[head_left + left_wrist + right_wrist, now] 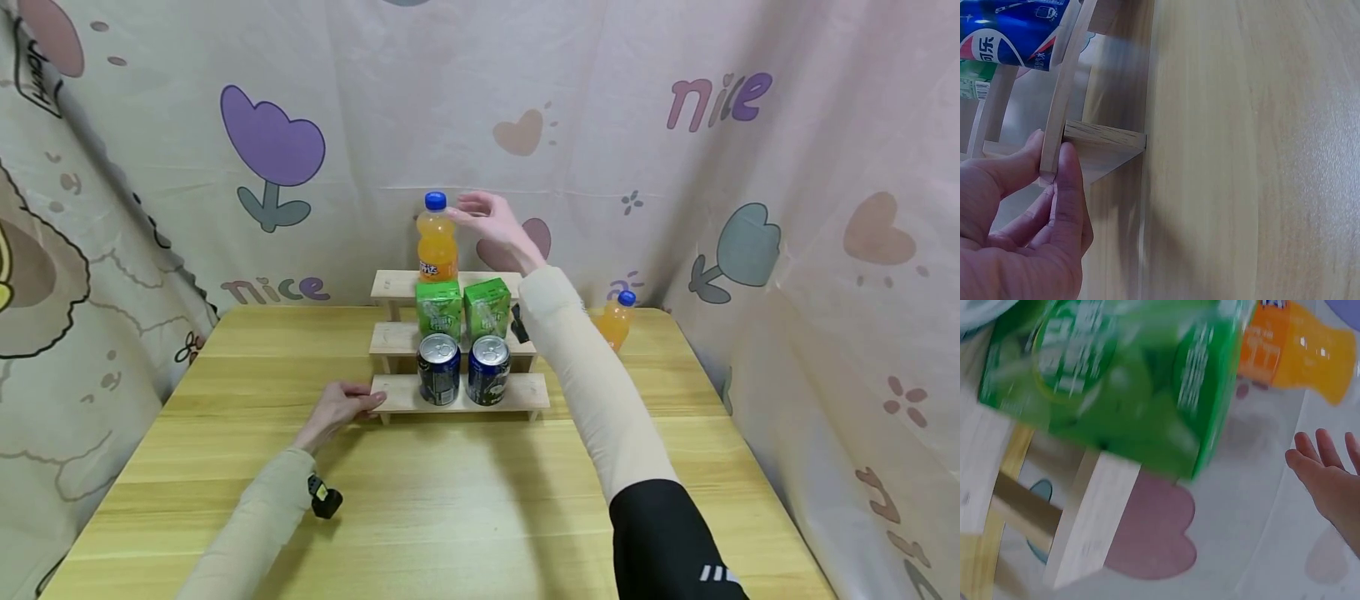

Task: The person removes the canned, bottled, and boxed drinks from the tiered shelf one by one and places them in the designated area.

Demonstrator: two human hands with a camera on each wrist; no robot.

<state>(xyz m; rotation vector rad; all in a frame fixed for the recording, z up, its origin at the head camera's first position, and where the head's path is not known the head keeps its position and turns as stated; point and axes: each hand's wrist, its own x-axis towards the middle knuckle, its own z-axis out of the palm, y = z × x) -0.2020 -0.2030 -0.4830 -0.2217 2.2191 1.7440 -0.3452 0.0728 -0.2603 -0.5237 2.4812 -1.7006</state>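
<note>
A three-tier wooden display rack stands at the table's far side. My left hand pinches the left end of its lowest board between thumb and fingers. On the top tier an orange soda bottle with a blue cap stands upright. Just right of that bottle is my right hand, fingers loosely extended and holding nothing; the right wrist view shows a gap between the hand and the bottle. Two green drink cartons sit on the middle tier. Two dark blue soda cans occupy the lowest one.
Another orange soda bottle stands on the wooden table to the right of the rack, partly hidden by my right sleeve. A printed curtain hangs behind the table and along both sides.
</note>
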